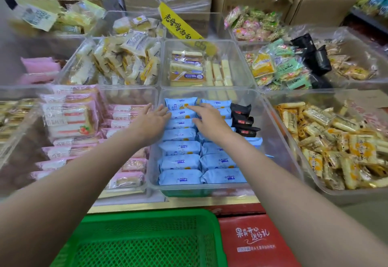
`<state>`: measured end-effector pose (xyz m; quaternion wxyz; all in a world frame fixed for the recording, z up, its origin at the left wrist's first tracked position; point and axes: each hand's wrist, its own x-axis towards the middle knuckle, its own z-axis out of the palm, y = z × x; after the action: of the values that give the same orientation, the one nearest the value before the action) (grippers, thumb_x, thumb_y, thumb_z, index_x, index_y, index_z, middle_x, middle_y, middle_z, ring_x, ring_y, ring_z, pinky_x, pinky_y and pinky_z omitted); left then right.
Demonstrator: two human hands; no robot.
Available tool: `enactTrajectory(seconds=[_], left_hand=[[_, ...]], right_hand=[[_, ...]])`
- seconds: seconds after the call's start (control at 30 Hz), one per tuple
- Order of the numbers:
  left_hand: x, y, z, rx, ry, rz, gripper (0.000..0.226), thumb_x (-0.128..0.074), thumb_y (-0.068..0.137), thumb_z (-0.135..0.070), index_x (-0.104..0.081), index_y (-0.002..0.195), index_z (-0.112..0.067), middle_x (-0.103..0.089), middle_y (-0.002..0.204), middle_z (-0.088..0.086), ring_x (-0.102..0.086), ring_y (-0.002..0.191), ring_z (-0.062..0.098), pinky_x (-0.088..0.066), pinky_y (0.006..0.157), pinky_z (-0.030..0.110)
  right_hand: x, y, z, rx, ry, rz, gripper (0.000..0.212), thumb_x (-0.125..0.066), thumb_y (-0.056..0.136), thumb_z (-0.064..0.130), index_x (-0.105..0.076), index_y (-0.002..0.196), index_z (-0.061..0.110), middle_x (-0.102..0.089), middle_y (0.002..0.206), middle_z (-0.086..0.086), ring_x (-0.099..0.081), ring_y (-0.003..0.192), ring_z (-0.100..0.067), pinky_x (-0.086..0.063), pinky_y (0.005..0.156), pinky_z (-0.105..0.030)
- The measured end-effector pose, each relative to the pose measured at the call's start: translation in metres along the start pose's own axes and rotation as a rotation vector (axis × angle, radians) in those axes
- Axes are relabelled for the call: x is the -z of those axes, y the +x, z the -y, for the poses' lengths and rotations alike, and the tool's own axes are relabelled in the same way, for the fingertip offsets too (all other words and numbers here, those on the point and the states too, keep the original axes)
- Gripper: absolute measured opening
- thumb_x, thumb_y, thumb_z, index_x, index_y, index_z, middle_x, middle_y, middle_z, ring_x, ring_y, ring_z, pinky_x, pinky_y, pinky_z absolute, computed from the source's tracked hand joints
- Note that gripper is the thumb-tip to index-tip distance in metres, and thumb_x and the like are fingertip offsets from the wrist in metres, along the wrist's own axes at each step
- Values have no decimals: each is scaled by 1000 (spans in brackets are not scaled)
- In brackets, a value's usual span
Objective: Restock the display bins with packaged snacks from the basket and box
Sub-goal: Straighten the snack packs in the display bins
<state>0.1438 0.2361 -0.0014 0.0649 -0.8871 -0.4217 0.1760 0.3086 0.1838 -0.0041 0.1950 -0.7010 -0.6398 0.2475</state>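
Head view. Item: pale blue foil-wrapped snack packets (180, 162), two rows in the clear plastic display bin (279, 140), black packets (243, 119) at its far right. Left hand (151, 121) and right hand (210, 119): fingers straight, flat on the far packets, hands just apart, holding nothing. Green mesh plastic basket (147, 239) below.

Handling, judged: light, soft, slippery wrap, crushable; take by the long edges.

- Clear display bin (270, 119): front centre of counter, holds blue snack packets (180, 161) in two neat rows, flat, overlapping.
- Black packets (243, 119): stacked at far right of the blue rows.
- Green mesh basket (147, 239): below counter edge.
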Motion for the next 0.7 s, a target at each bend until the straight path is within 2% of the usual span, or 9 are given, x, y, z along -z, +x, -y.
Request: enactTrajectory(seconds=[0.13, 0.27, 0.4, 0.47, 0.53, 0.57, 0.6, 0.63, 0.7], left_hand=[[5, 29, 14, 32, 3, -124, 40, -38, 96, -14, -45, 134, -24, -50, 134, 2, -43, 127, 17, -18, 110, 34], [8, 51, 13, 40, 35, -44, 36, -45, 95, -25, -52, 129, -29, -49, 135, 6, -32, 133, 20, -14, 111, 37], [9, 61, 8, 67, 22, -23, 39, -52, 92, -33, -50, 130, -28, -48, 130, 8, -28, 131, 23, -11, 113, 39], [9, 63, 6, 59, 36, -7, 39, -53, 91, -34, -51, 129, -23, -51, 127, 6, -27, 129, 25, -12, 112, 42], [7, 63, 7, 39, 21, 18, 39, -53, 91, -35, -52, 127, -20, -53, 126, 5, -27, 130, 24, -11, 112, 44], [7, 63, 9, 26, 9, 16, 40, -52, 91, -37, -53, 126, -18, -53, 125, 5, -27, 129, 25, -11, 112, 45], [7, 62, 13, 15, 5, 2, 40, -52, 91, -38, -54, 125, -18, -54, 124, 4, -27, 129, 25, -11, 112, 45], [7, 61, 18, 4, 20, -28, 41, -51, 91, -40, -54, 125, -18, -55, 124, 4, -28, 128, 26, -11, 112, 45], [9, 62, 26, -15, 78, -96, 42, -48, 91, -46, -55, 122, -18, -56, 123, 2, -31, 126, 26, -12, 112, 45]], right_hand=[[-6, 25, 0, -85, 6, -49, 38, -43, 99, 9, -50, 136, 15, -37, 137, -9, -50, 111, -28, -43, 90, -36], [-11, 36, -8, -102, -132, -98, 27, -47, 92, -2, -62, 114, -5, -57, 124, -24, -54, 114, -34, -45, 92, -47], [-19, 37, -11, -139, -47, -223, 22, -48, 86, -7, -68, 96, -9, -62, 109, -26, -59, 104, -35, -51, 78, -51], [-22, 42, -14, -170, -9, -253, 22, -48, 86, -6, -69, 79, -9, -66, 94, -28, -61, 87, -40, -52, 67, -45], [-24, 45, -18, -202, 30, -268, 27, -46, 82, -7, -52, 57, 3, -56, 67, -20, -43, 63, -32, -39, 58, -36], [-24, 46, -18, -212, 53, -272, 26, -45, 79, -7, -45, 56, 4, -47, 62, -16, -36, 61, -26, -34, 58, -34], [-23, 45, -18, -216, 75, -274, 25, -46, 78, -7, -46, 54, 1, -45, 60, -17, -36, 61, -27, -35, 59, -33], [-21, 47, -17, -216, 100, -281, 23, -48, 78, -6, -53, 55, -4, -52, 60, -22, -44, 61, -33, -41, 59, -33], [-18, 51, -14, -207, 144, -295, 18, -51, 80, -5, -66, 72, -12, -67, 79, -25, -61, 81, -37, -52, 69, -41]])
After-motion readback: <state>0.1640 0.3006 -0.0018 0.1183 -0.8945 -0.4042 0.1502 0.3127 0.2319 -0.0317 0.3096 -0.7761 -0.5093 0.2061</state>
